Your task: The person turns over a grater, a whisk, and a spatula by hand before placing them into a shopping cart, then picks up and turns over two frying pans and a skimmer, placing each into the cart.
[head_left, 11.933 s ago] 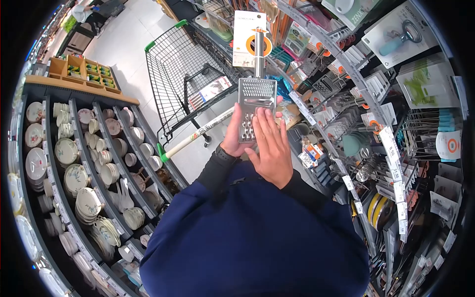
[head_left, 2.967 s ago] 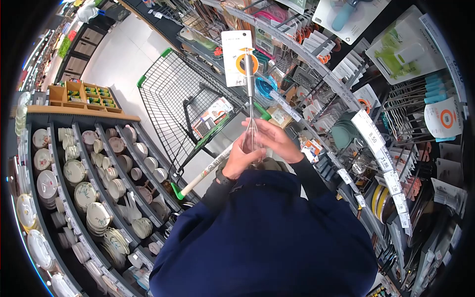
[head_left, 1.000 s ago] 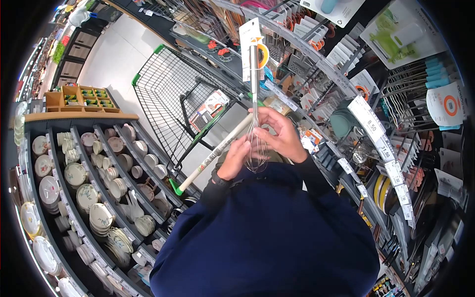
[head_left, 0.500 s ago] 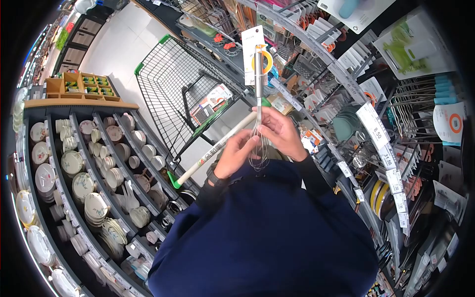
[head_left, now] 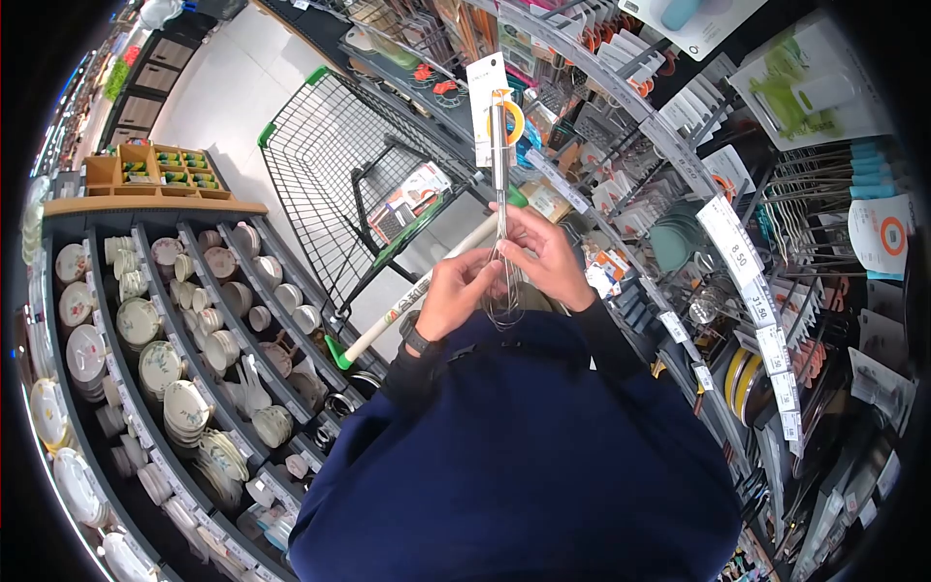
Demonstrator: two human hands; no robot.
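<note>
A metal whisk (head_left: pixel 499 155) stands upright in front of my chest, its handle pointing away from me and its wire loops toward my body. A white card with an orange ring (head_left: pixel 487 76) is attached at the handle. My right hand (head_left: pixel 539 254) grips the whisk where the handle meets the wires. Around the wires from the other side are the fingers of my left hand (head_left: pixel 464 291), thumb and fingertips pressed on them. A dark watch is on my left wrist.
Beyond my hands is a green and black shopping cart (head_left: pixel 339 165) holding a packaged item (head_left: pixel 419 194). Shelves of bowls and plates (head_left: pixel 160 367) line the left. Racks of hanging kitchen tools (head_left: pixel 790 218) with price labels (head_left: pixel 729 238) are on the right.
The whisk and both hands have shifted very slightly to the left in view. My left hand's fingers have moved a little on the wires.
</note>
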